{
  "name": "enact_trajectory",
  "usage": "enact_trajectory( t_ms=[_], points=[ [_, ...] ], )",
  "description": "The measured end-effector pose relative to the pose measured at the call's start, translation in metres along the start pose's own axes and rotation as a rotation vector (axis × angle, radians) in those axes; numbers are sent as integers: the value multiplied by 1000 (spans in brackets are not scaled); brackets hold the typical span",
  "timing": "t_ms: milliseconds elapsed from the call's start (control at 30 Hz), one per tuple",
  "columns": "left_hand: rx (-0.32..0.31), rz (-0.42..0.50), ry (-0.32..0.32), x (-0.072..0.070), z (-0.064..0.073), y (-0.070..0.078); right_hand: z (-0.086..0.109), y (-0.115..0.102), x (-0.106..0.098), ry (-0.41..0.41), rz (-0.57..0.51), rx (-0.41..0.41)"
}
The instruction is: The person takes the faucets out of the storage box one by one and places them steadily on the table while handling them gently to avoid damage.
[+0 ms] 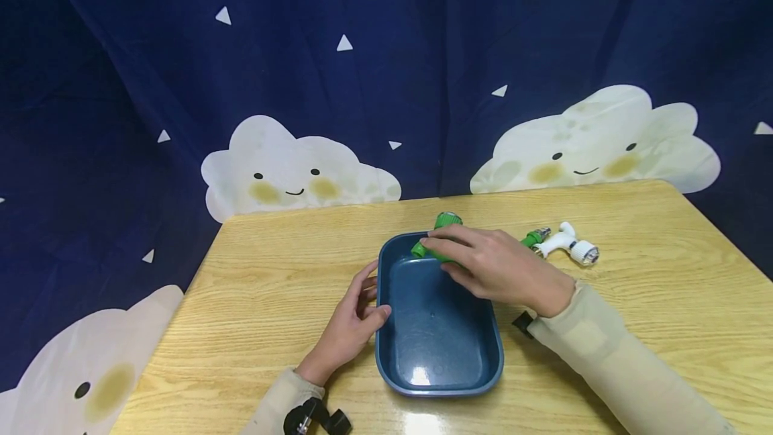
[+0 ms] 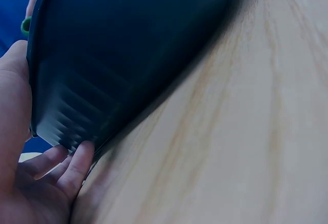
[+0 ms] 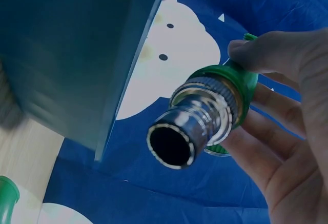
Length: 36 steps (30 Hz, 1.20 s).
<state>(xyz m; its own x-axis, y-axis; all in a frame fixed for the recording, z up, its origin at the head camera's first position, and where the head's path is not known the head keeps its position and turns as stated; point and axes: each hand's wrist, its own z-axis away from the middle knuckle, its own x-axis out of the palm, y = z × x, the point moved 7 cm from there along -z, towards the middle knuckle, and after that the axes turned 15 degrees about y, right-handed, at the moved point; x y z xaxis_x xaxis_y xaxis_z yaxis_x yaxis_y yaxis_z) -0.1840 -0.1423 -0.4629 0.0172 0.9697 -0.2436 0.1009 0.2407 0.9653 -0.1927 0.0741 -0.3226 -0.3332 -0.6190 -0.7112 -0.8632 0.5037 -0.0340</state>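
A dark blue plastic bin (image 1: 439,337) stands on the wooden table. My left hand (image 1: 349,327) grips its left side, thumb over the rim; in the left wrist view the fingertips (image 2: 81,162) touch the lower outer wall. Over the bin's far end, my right hand (image 1: 498,264) holds a green tap (image 1: 448,220) between thumb and fingers. The right wrist view shows this tap's silver metal inlet (image 3: 197,116) facing the camera, beside the bin's outer wall. Part of the tap's body is hidden by the fingers.
Right of the bin, a white tap (image 1: 568,244) lies on the table with another green tap (image 1: 535,237) close against it, partly behind my right hand. A dark blue curtain (image 1: 423,72) with clouds hangs along the table's far edge.
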Motion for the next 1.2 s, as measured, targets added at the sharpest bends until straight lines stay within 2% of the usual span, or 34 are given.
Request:
enact_trajectory(
  t_ms=[700, 1200],
  points=[
    [17, 19, 4, -1, -1, 1, 2, 11, -7, 42, 21, 4],
    [17, 18, 3, 0, 0, 1, 2, 14, -11, 36, 16, 20]
  ],
)
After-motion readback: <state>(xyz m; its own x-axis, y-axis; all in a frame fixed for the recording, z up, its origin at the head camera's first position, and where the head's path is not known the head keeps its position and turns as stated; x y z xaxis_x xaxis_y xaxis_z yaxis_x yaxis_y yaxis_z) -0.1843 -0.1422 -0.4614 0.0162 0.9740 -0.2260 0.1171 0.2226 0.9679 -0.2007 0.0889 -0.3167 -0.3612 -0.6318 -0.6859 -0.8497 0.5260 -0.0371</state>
